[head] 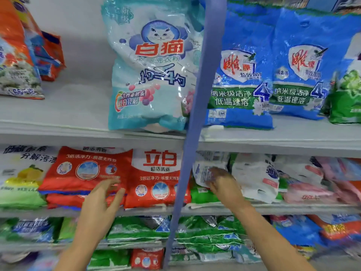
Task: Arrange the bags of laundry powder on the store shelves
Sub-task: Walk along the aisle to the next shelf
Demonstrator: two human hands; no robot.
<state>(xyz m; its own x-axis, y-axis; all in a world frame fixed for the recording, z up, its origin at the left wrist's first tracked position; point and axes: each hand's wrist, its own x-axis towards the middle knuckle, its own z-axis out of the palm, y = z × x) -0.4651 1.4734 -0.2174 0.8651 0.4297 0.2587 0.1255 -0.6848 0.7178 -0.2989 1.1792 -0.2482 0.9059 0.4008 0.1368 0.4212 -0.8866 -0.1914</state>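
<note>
Plainly, both hands are at the middle shelf (293,209), one on each side of the blue post (195,114) that splits the bays. The left hand (101,202) is open, its fingers straight and a little spread at the front of the stack of red bags (84,173) - whether they touch it or stop just short, I cannot tell. The right hand (222,184) has its fingers curled onto the lower edge of a white bag (205,171) and seems to pinch it, though blur softens the grip. That white bag lies crumpled on top of green bags (201,194), just beside more white bags (256,177) and near the pink bags (312,190). The pile looks loose, so a sharp tug could probably drag its neighbours over the shelf lip, and a pinch on thin plastic may slip or tear. The post stands between the hands, so passing a bag across would likely mean bringing it out and round. Overhead, on the upper shelf (58,126), a pale blue bag (152,71) stands right at the front edge - a knock to the shelf might tip it forward. Blue bags (269,75) stand to its right and orange bags (21,51) to its left; lower green bags (205,233) fill the shelf below.
</note>
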